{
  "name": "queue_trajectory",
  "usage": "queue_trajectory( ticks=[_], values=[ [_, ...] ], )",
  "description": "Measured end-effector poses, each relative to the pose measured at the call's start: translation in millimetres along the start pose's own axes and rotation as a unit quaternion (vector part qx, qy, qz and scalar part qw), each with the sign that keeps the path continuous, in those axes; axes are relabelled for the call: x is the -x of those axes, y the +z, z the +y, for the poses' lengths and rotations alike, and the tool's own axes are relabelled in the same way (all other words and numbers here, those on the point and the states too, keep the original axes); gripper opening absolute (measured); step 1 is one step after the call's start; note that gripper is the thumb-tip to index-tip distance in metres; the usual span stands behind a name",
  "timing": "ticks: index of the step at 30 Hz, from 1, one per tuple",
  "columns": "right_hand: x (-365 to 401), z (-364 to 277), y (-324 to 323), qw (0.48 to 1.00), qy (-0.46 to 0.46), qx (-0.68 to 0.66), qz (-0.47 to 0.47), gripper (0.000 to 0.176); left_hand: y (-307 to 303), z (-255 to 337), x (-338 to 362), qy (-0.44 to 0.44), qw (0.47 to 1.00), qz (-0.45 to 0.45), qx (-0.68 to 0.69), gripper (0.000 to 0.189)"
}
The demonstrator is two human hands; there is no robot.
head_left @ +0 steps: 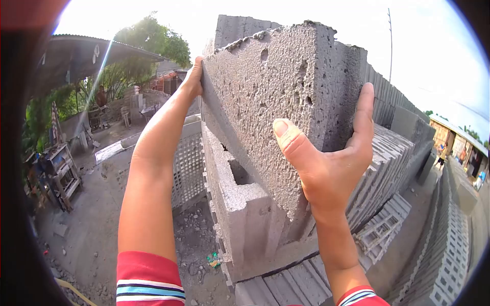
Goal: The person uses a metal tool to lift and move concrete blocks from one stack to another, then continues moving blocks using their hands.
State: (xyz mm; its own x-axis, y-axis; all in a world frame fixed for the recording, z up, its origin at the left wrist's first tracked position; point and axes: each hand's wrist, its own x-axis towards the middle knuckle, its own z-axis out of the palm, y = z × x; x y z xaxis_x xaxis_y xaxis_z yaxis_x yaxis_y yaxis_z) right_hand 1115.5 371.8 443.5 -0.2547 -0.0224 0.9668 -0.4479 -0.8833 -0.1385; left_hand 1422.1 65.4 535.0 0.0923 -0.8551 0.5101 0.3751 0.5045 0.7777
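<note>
A rough grey concrete block (260, 86) is held tilted above a stack of blocks. My left hand (195, 79) is against its far left end; most of those fingers are hidden behind the block. My right hand (334, 158) grips the near right corner, thumb on the broad face and a finger along the grooved end. Beneath it lies another hollow block (245, 199), one dark cavity showing on top. The lower corner of the held block overlaps this block in view; whether they touch I cannot tell.
Stacked grooved blocks (388, 158) run back on the right, beside another long row (449, 245). A perforated block wall (189, 166) stands left of centre. Farther left are a wooden stand (66, 171) and a roofed shed (102, 51). People (441, 153) stand far right.
</note>
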Motion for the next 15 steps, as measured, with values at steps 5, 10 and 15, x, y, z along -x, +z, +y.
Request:
queue_trajectory(
  ticks=[5, 10, 15],
  values=[
    [5.0, -0.2, 16.8, 0.995, 0.086, -0.028, 0.034, 0.084, 17.0, -1.3, -3.9, -0.042, 0.996, 0.006, -0.072, 0.072],
    [4.4, 4.9, 21.0, 0.993, 0.076, -0.074, 0.058, 0.080, 22.3, -0.4, -1.0, -0.045, 0.988, -0.028, -0.147, 0.077],
    [8.5, -6.3, 18.3, 0.989, 0.111, -0.092, -0.019, 0.047, 20.4, -3.0, 21.9, -0.057, 0.970, 0.048, -0.230, 0.076]
  ],
)
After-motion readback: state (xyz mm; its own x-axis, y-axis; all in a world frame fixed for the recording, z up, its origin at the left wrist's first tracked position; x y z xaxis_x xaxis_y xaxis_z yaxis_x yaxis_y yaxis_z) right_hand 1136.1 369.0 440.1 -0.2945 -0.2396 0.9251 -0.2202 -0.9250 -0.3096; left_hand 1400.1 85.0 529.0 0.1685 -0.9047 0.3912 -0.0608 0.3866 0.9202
